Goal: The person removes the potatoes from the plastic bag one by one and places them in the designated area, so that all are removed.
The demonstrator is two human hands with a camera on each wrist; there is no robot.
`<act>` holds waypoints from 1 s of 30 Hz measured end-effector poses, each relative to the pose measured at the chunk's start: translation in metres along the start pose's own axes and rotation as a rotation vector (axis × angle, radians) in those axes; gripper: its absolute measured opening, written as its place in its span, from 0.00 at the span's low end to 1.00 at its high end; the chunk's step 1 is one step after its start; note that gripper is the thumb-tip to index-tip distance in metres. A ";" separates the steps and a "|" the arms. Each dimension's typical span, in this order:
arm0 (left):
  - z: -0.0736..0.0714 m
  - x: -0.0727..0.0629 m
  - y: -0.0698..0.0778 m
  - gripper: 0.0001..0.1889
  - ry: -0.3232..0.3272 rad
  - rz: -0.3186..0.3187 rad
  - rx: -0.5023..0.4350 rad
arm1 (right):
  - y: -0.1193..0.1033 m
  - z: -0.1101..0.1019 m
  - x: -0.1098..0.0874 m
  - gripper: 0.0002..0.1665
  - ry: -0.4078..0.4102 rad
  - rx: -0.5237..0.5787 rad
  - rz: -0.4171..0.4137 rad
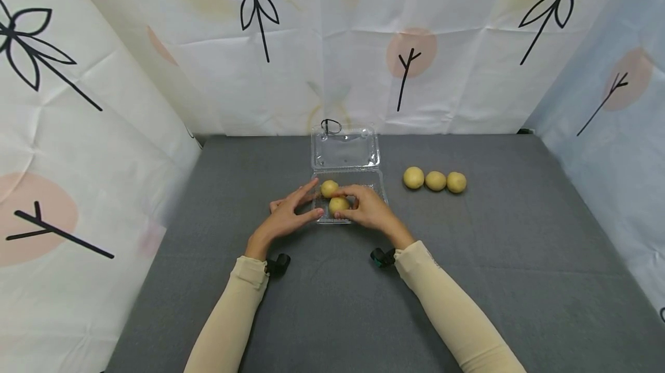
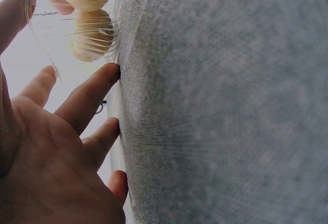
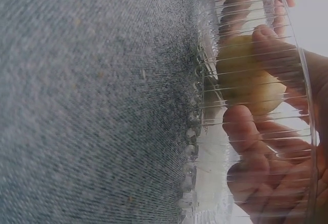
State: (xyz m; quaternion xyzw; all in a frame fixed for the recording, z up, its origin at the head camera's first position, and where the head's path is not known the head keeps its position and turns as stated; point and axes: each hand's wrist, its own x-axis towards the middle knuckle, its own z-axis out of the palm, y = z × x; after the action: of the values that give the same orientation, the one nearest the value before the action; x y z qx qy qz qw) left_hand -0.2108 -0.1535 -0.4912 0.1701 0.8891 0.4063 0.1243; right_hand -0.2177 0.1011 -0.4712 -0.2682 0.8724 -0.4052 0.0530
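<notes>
A clear plastic clamshell box [image 1: 349,178] stands on the table with its lid [image 1: 345,153] folded back. My right hand [image 1: 371,209] reaches into the base and pinches a round yellow potato [image 1: 339,206] between thumb and fingers. Through the ribbed wall in the right wrist view, that potato [image 3: 243,73] shows between the fingers. Just behind it in the box lies another potato [image 1: 329,189]. My left hand [image 1: 288,216] is at the box's left side, its fingers spread and mostly straight, thumb near the front corner. In the left wrist view this hand [image 2: 56,142] holds nothing.
Right of the box, three more potatoes [image 1: 435,181] sit in a row on the grey tablecloth [image 1: 493,280]. A white printed curtain [image 1: 353,78] hangs behind the table's back edge, and others flank it on both sides. A small dark loop [image 1: 331,126] shows behind the lid.
</notes>
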 end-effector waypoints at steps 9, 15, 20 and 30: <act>0.000 -0.001 0.000 0.43 -0.005 0.001 -0.006 | 0.001 0.001 -0.003 0.29 0.076 0.041 -0.032; 0.000 -0.002 0.000 0.42 -0.005 -0.014 -0.004 | 0.001 0.000 -0.005 0.29 0.140 0.137 -0.064; 0.000 -0.001 -0.001 0.43 -0.006 -0.023 -0.006 | 0.001 -0.002 -0.007 0.28 0.179 0.186 -0.089; 0.000 -0.001 0.002 0.44 -0.006 -0.024 -0.022 | -0.003 -0.004 -0.010 0.29 0.232 0.230 -0.121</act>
State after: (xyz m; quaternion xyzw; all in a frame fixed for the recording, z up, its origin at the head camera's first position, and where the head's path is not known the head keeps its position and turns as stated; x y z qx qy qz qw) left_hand -0.2097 -0.1529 -0.4898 0.1590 0.8863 0.4140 0.1336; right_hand -0.2095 0.1072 -0.4670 -0.2639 0.8027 -0.5331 -0.0424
